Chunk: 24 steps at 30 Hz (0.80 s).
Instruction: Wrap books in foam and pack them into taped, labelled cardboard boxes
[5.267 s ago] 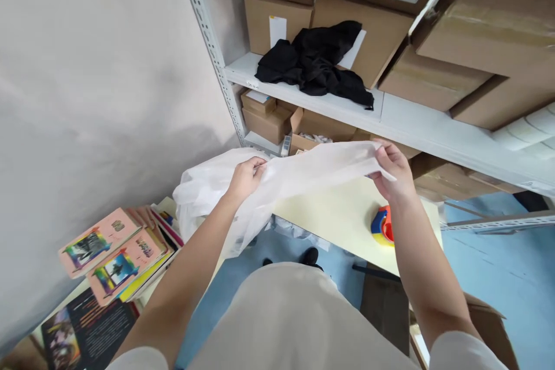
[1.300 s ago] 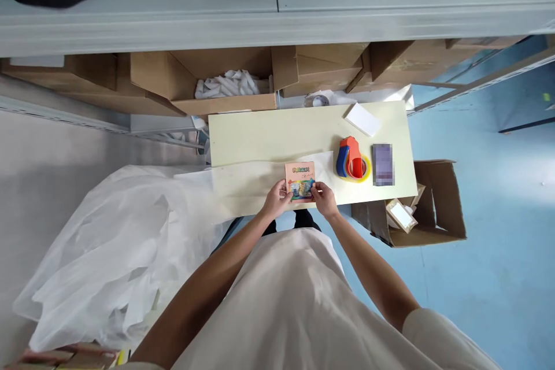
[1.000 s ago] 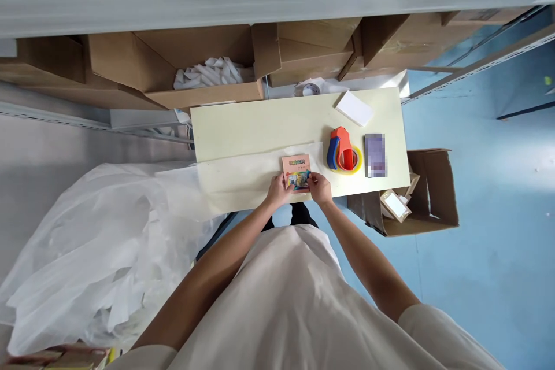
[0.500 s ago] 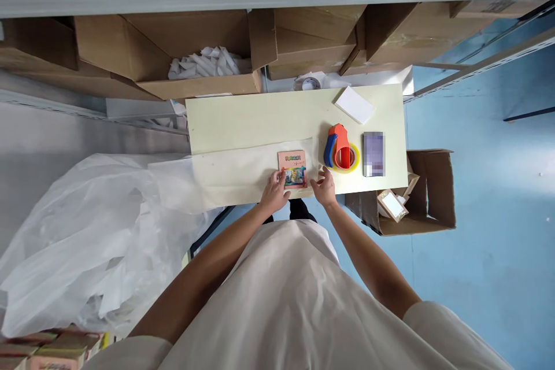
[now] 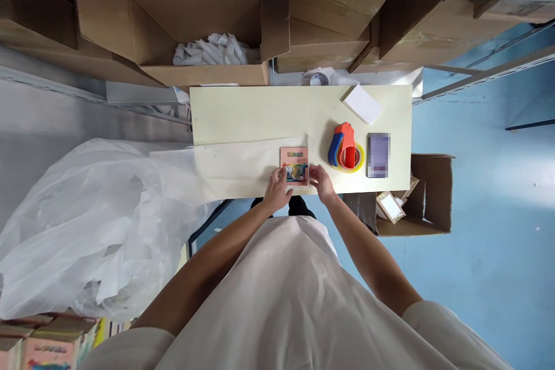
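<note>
A small pink booklet (image 5: 294, 157) with a colourful cover picture lies on a thin translucent white plastic sheet (image 5: 238, 165) near the table's front edge. My left hand (image 5: 276, 191) grips the booklet at its lower left corner, fingers on the cover and thumb by the bottom edge. At the booklet's right side, my right hand (image 5: 321, 182) has its fingers bent together on the edge of the sheet. To the right of that hand stands a red and blue tape dispenser (image 5: 346, 147) with a clear roll.
A purple pixelated rectangle (image 5: 378, 155) and a white pad (image 5: 363, 104) lie on the table (image 5: 234, 113). Beyond are cardboard boxes, one holding white rolled pieces (image 5: 212, 51). A crumpled plastic heap (image 5: 87, 231) hangs left. An open carton (image 5: 437, 193) stands right; stacked booklets (image 5: 47, 350) lie lower left.
My right hand has moved left, up to the booklet's right edge, and the sheet's right edge now lies close against it. My left hand stays on the booklet. The camera view has shifted slightly.
</note>
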{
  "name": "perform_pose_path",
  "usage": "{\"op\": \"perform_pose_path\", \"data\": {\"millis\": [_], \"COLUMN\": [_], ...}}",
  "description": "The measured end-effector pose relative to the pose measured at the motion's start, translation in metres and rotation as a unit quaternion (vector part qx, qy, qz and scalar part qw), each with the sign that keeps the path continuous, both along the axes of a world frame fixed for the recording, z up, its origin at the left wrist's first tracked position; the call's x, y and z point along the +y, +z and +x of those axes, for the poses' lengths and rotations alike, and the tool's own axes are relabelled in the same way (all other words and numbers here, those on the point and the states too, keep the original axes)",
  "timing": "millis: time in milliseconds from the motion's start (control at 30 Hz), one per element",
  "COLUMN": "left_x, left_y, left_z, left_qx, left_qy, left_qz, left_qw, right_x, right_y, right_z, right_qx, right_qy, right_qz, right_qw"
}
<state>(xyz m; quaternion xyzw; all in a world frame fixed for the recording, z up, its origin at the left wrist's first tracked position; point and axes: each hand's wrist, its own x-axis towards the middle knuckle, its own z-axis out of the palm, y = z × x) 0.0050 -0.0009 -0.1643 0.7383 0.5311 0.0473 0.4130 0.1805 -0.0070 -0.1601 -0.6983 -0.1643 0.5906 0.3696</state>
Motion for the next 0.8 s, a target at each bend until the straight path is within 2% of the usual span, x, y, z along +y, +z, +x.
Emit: {"op": "perform_pose_path", "data": {"millis": [67, 133, 233, 333, 467, 533, 700, 800], "left_x": [0.0, 0.001, 0.0, 0.0, 0.006, 0.011, 0.019, 0.021], "left_y": [-0.002, -0.003, -0.003, -0.004, -0.001, 0.006, 0.04, 0.051], "left_z": [-0.001, -0.002, -0.003, -0.002, 0.007, 0.017, 0.049, 0.063], "left_qx": [-0.011, -0.02, -0.034, -0.053, -0.096, -0.126, -0.197, -0.22], "left_qy": [-0.003, -0.004, 0.004, 0.011, 0.003, 0.003, -0.009, 0.01], "left_qz": [0.007, 0.013, 0.012, -0.003, -0.048, -0.064, -0.018, -0.06], "left_qw": [1.0, 1.0, 0.999, 0.999, 0.994, 0.99, 0.98, 0.974], "right_x": [0.002, 0.006, 0.009, 0.008, -0.002, -0.006, -0.003, 0.003], "right_y": [0.0, -0.002, -0.009, -0.012, 0.0, 0.012, 0.042, 0.049], "right_z": [0.002, 0.003, 0.0, -0.002, 0.008, 0.015, 0.022, 0.014], "right_qx": [0.031, 0.023, -0.03, -0.088, -0.15, -0.189, -0.316, -0.342], "right_qy": [-0.007, 0.033, 0.08, 0.086, 0.081, 0.066, 0.077, 0.112], "right_qz": [0.003, 0.016, 0.027, 0.019, 0.005, 0.014, 0.053, 0.082], "right_qw": [0.999, 0.999, 0.996, 0.992, 0.985, 0.98, 0.944, 0.93]}}
